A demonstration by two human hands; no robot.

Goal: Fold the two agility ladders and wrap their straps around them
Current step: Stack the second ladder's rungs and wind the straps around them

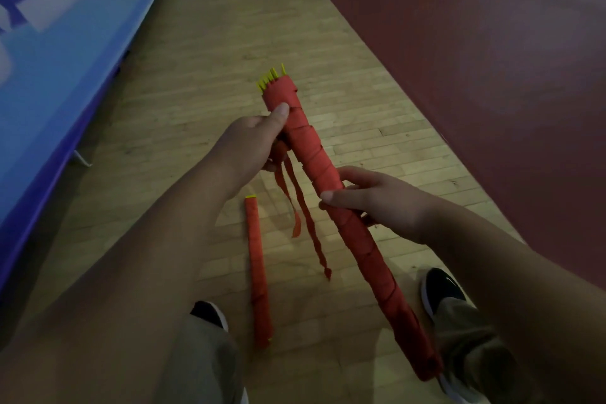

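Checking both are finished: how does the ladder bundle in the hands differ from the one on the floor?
The held ladder bundle is gripped by the left hand and right hand, tilted midair; the floor ladder bundle lies on the wooden floor. The held one trails loose strap ends; the floor one shows none. Both are red-wrapped with yellow rung ends.

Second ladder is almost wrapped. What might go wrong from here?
1. Two strap tails hang loose below the left hand. If either that hand or the right hand slackens, the wraps on the held bundle may unwind.
2. The yellow rung ends stick out unevenly at the top and might slide out.
3. The other bundle lies on the floor between the shoes, so a step could land on it.
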